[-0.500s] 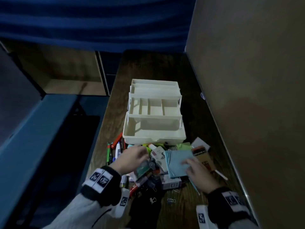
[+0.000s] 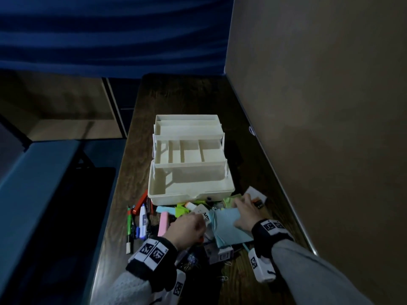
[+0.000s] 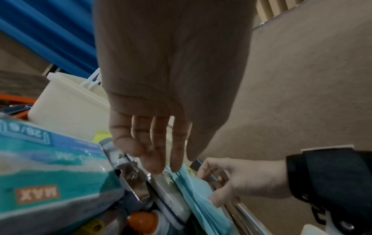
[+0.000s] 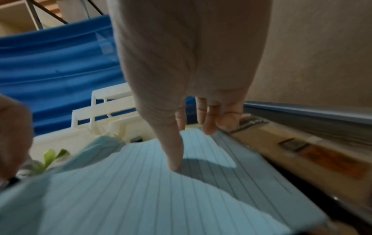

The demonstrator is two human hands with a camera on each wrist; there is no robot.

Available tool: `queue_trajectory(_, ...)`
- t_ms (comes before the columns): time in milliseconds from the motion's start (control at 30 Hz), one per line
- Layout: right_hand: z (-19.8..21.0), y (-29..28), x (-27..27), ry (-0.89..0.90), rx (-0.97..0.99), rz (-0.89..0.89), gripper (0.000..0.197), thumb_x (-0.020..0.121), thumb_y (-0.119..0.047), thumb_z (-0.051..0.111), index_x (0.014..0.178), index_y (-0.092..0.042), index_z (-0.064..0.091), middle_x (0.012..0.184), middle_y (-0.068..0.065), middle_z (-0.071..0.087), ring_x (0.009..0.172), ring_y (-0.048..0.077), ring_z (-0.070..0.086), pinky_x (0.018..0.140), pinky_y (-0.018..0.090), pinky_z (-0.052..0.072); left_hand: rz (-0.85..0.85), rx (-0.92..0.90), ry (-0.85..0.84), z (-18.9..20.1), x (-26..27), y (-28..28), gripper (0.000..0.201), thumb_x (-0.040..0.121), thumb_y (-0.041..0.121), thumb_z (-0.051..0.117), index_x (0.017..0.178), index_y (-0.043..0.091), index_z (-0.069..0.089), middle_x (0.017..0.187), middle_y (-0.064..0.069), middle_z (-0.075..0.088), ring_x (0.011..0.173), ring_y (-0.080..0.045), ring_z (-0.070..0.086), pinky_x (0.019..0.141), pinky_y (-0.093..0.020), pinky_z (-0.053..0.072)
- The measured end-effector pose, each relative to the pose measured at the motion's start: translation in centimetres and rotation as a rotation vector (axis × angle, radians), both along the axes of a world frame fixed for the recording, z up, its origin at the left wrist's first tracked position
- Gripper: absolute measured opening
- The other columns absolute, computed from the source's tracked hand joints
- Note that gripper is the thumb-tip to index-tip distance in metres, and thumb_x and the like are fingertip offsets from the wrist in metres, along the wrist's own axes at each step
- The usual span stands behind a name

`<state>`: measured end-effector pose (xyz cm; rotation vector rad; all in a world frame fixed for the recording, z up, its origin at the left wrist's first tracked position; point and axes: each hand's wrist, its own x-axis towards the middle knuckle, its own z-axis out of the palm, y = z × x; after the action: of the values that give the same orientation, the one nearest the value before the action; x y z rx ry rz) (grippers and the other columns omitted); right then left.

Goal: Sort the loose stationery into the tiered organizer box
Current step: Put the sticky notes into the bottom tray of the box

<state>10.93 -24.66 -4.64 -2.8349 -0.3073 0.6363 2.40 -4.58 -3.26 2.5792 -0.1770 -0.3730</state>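
- Right wrist view: the pad of light blue lined paper (image 4: 124,187) lies on top of the stationery heap, just in front of the organizer box (image 2: 189,172), with the right hand (image 4: 189,66) on it — thumb pressing the top sheet, fingers reaching over the far edge, so it looks to be taking hold of the pad.
- The sheets bow and fan at the near side; I judge it light, floppy and apt to shed leaves. Best pinched across a whole edge, thumb on top and fingers beneath.
- The left hand (image 2: 187,227) hangs over the pad's left edge with fingers relaxed and extended downward, gripping nothing, tips near the blue sheets.
- The box stands open in tiers, all compartments bare; nothing seems sorted yet.
- Around the pad: a staples box (image 3: 46,179) marked MAX, a pink eraser-like block (image 2: 163,223), pens (image 2: 130,227) at the left, paper clips near the wrists, all on a dark wooden desk (image 2: 180,95) beside a wall.
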Motion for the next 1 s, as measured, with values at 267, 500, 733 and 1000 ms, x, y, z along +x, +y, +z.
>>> queue_trajectory(267, 3.8, 0.2, 1.4, -0.008, 0.433, 0.047, 0.016, 0.082, -0.013, 0.065, 0.084, -0.021, 0.051, 0.091, 0.0, 0.058, 0.092, 0.019, 0.057, 0.081, 0.034, 0.046, 0.269, -0.287, 0.028, 0.1, 0.5, 0.8, 0.06, 0.079, 0.064, 0.059, 0.123, 0.027, 0.046, 0.107, 0.007, 0.063, 0.09, -0.008, 0.062, 0.073, -0.024, 0.05)
queue_trajectory(500, 6.4, 2.2, 3.2, -0.084, 0.771, -0.091, 0.034, 0.089, -0.015, 0.063, 0.118, -0.028, 0.052, 0.113, -0.01, 0.043, 0.083, 0.009, 0.057, 0.073, 0.018, 0.049, 0.515, -0.833, 0.07, 3.3, 3.0, 1.7, 0.025, 0.092, 0.008, 0.054, 0.11, 0.025, 0.051, 0.108, -0.003, 0.065, 0.085, -0.019, 0.068, 0.07, -0.035, 0.06)
queue_trajectory(733, 1.6, -5.0, 2.1, 0.02, 0.028, -0.413, 0.056, 0.088, -0.026, 0.06, 0.138, -0.02, 0.034, 0.137, 0.014, 0.034, 0.129, 0.035, 0.033, 0.104, 0.045, 0.037, 0.989, -1.376, 0.454, 2.8, 8.7, 4.7, 0.032, 0.093, -0.008, 0.034, 0.123, 0.001, 0.032, 0.119, -0.028, 0.046, 0.099, -0.043, 0.058, 0.054, -0.036, 0.06)
queue_trajectory(1000, -1.7, -7.8, 0.4, 0.233, 0.071, -0.512, 0.1, 0.07, -0.045, 0.078, 0.147, -0.024, 0.019, 0.144, 0.016, 0.031, 0.135, 0.035, 0.029, 0.108, 0.043, 0.034, 1.025, -1.461, 0.651, 1.8, 13.1, 3.3, 0.024, 0.093, -0.015, 0.021, 0.1, -0.007, 0.043, 0.118, -0.034, 0.044, 0.123, -0.046, 0.047, 0.052, -0.04, 0.059)
